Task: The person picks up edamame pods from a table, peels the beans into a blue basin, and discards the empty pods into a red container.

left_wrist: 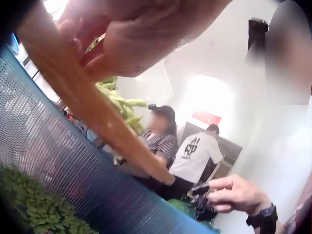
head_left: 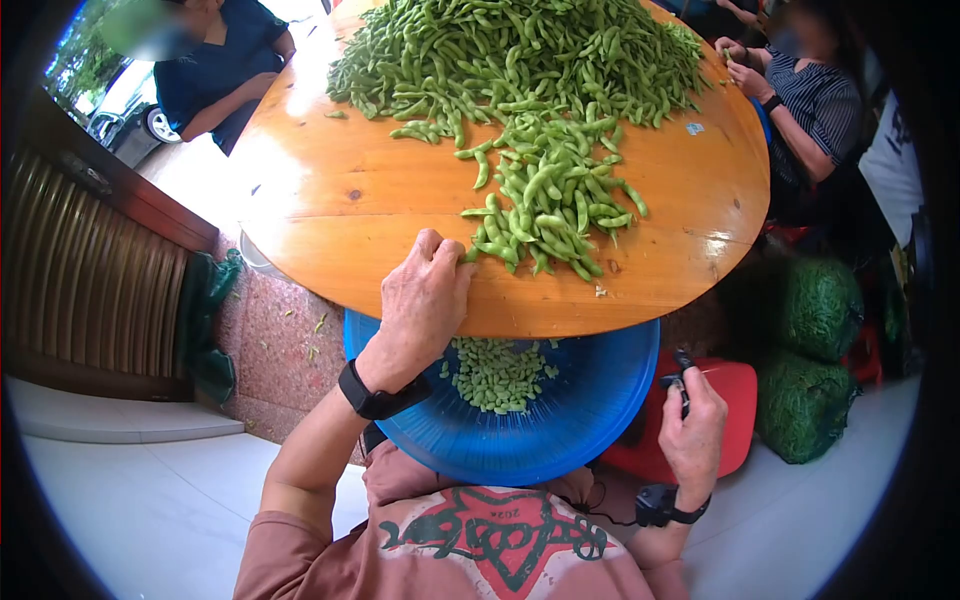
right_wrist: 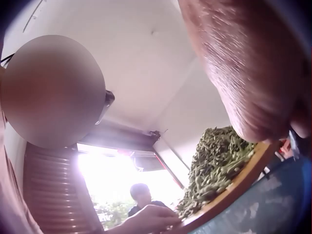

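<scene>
Green pods are lying on the wooden tabletop, trailing in a loose tongue from the big heap toward the person's edge, their long axes pointing in mixed directions. The left hand is lying over that edge, just left of the tongue's near end, so the closest pods are sitting right at its fingertips, on its right. Its fingers are showing curled; whether they are pinching a pod, one cannot tell. The right hand is hanging well apart from the pods, right of the blue basin, pinching a small dark object.
</scene>
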The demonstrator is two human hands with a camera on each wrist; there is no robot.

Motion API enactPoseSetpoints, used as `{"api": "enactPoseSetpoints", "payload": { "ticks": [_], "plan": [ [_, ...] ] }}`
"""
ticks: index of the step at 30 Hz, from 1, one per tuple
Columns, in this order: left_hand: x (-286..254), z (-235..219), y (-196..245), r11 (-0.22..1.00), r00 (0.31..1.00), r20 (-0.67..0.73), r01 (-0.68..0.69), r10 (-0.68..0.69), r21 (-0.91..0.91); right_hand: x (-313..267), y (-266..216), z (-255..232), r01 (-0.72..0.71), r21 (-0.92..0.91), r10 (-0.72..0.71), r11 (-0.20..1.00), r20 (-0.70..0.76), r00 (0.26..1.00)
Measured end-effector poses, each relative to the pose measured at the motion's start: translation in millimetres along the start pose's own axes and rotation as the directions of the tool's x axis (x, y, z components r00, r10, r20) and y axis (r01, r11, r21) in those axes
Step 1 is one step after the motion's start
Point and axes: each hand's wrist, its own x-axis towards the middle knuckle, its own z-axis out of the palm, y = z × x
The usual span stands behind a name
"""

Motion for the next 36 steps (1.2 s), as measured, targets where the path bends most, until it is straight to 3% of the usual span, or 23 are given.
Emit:
{"api": "enactPoseSetpoints", "payload": {
  "ticks": [4, 6, 7, 8, 9, 11, 13, 14, 16, 17, 19, 24, 26, 27, 28, 29, 30, 32, 33, 34, 35, 36],
  "plan": [
    [0, -14, -18, 0.995, 0.996, 0.039, 0.082, -0.079, -0.065, 5, -26, 22, 0.099, 0.154, -0.104, 0.983, 0.023, 0.994],
    [-7, -30, -18, 0.922, 0.956, 0.115, 0.290, -0.268, -0.259, 7, -43, 31, 0.069, 0.299, -0.094, 0.952, 0.068, 0.993],
    [-12, -34, -11, 0.922, 0.958, 0.124, 0.284, -0.260, -0.262, 8, -49, 36, 0.080, 0.361, -0.115, 0.929, 0.077, 0.990],
    [-20, -37, -2, 0.694, 0.919, 0.269, 0.393, -0.287, -0.604, 7, -52, 41, -0.032, 0.484, -0.054, 0.874, 0.163, 0.985],
    [-29, -39, 8, 0.332, 0.875, 0.413, 0.479, -0.251, -0.813, 6, -56, 47, -0.149, 0.587, -0.008, 0.795, 0.257, 0.967],
    [-44, -39, 33, 0.208, 0.808, 0.562, 0.589, -0.178, -0.781, 8, -71, 51, -0.411, 0.778, 0.004, 0.475, 0.466, 0.885],
    [-60, -26, 46, 0.046, 0.774, 0.625, 0.631, -0.104, -0.774, 9, -70, 62, -0.528, 0.814, -0.043, 0.241, 0.552, 0.832],
    [-65, -20, 49, 0.039, 0.771, 0.631, 0.635, -0.087, -0.771, 10, -69, 62, -0.531, 0.812, -0.040, 0.243, 0.555, 0.831],
    [-74, -17, 55, 0.017, 0.768, 0.635, 0.638, -0.081, -0.770, 8, -69, 58, -0.611, 0.790, -0.053, 0.056, 0.613, 0.788],
    [-76, -14, 56, 0.015, 0.768, 0.636, 0.638, -0.080, -0.770, 7, -66, 59, -0.611, 0.789, -0.052, 0.057, 0.614, 0.788],
    [-79, -11, 58, 0.344, 0.836, 0.543, 0.532, -0.071, -0.774, 4, -59, 62, -0.618, 0.784, -0.050, 0.054, 0.620, 0.783],
    [-78, -6, 48, 0.415, 0.841, 0.541, 0.487, 0.015, -0.768, 5, -49, 65, -0.645, 0.764, -0.083, 0.020, 0.644, 0.761],
    [-78, -6, 42, -0.177, 0.626, 0.766, 0.778, 0.146, -0.603, 6, -47, 61, -0.669, 0.743, -0.111, -0.026, 0.663, 0.741],
    [-80, -5, 44, -0.176, 0.624, 0.767, 0.780, 0.148, -0.600, 7, -46, 58, -0.721, 0.686, -0.177, -0.099, 0.701, 0.691],
    [-82, -4, 47, -0.352, 0.598, 0.761, 0.789, 0.253, -0.503, 7, -46, 56, -0.769, 0.618, -0.247, -0.165, 0.729, 0.638],
    [-84, -3, 48, -0.504, 0.582, 0.732, 0.778, 0.354, -0.375, 7, -46, 55, -0.770, 0.617, -0.248, -0.165, 0.729, 0.638],
    [-82, -4, 49, -0.505, 0.584, 0.732, 0.777, 0.352, -0.377, 7, -47, 54, -0.762, 0.629, -0.259, -0.152, 0.719, 0.645],
    [-75, -6, 48, -0.380, 0.574, 0.749, 0.807, 0.330, -0.451, 8, -47, 54, -0.754, 0.642, -0.276, -0.141, 0.706, 0.653],
    [-72, -5, 48, -0.314, 0.569, 0.758, 0.818, 0.320, -0.481, 8, -44, 55, -0.679, 0.731, -0.196, 0.064, 0.677, 0.710],
    [-71, -2, 49, -0.118, 0.617, 0.746, 0.784, 0.251, -0.609, 8, -43, 55, -0.580, 0.767, -0.127, 0.273, 0.627, 0.769],
    [-72, 2, 48, -0.118, 0.613, 0.748, 0.787, 0.252, -0.605, 9, -44, 56, -0.583, 0.766, -0.123, 0.270, 0.628, 0.768],
    [-68, 3, 50, 0.233, 0.665, 0.723, 0.686, 0.184, -0.690, 11, -49, 58, -0.245, 0.787, -0.204, 0.566, 0.422, 0.884]
  ]
}}
